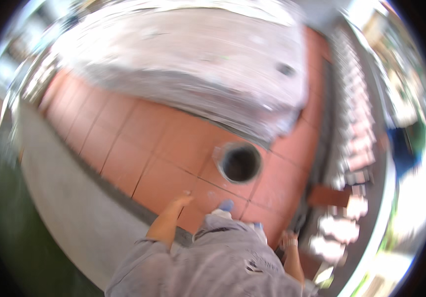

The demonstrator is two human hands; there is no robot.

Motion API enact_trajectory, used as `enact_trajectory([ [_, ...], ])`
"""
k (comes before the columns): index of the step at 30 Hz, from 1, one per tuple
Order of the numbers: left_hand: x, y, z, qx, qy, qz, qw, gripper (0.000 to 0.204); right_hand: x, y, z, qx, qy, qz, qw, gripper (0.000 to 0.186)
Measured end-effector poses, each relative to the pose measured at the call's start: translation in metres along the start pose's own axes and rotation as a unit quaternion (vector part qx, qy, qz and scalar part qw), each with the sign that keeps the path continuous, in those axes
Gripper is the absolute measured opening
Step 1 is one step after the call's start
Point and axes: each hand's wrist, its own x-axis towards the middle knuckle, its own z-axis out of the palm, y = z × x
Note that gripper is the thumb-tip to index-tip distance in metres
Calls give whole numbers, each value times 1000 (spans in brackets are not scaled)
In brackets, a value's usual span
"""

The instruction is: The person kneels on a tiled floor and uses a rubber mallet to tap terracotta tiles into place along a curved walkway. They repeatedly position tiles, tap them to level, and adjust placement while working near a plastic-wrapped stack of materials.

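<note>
My left hand (183, 200) hangs over the reddish tiled floor (173, 133), left of my feet. Motion blur smears its fingers, and I make out nothing in it. On the other side, my right hand (288, 236) hangs low by my hip, with a light band (290, 243) at the wrist. Something dark (299, 220) lies close to its fingers; whether the hand touches it I cannot tell. Ahead of my feet stands a round bucket (241, 163), with a dark inside and a pale, smeared rim.
A large pale block (188, 49), apparently draped in plastic sheeting, fills the far side. A low grey wall edge (69, 193) borders the left. Along the right runs a row of pale stacked pieces (356, 114), with a reddish-brown slab (328, 196) among them.
</note>
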Motion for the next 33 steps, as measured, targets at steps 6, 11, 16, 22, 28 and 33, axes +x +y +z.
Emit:
enact_trajectory([
  [6, -11, 32, -11, -15, 4, -36, 999, 57, -18, -33, -28, 542, 14, 422, 727, 27],
  [11, 6, 64, -23, 59, -11, -22, 998, 54, -58, -64, -41, 552, 10, 513, 657, 32],
  [16, 30, 119, -36, 123, 1, 40, 992, 52, -109, -92, -9, 563, -12, 579, 590, 24],
  [22, 61, 183, -18, 70, -25, 70, 995, 52, -148, -119, 3, 586, -32, 619, 521, 25],
  [28, 60, 221, 23, 86, -68, 82, 991, 56, -161, -101, 16, 593, -28, 626, 505, 29],
  [33, 17, 232, 57, 138, -34, 87, 986, 54, -162, -27, 57, 506, -79, 567, 645, 33],
])
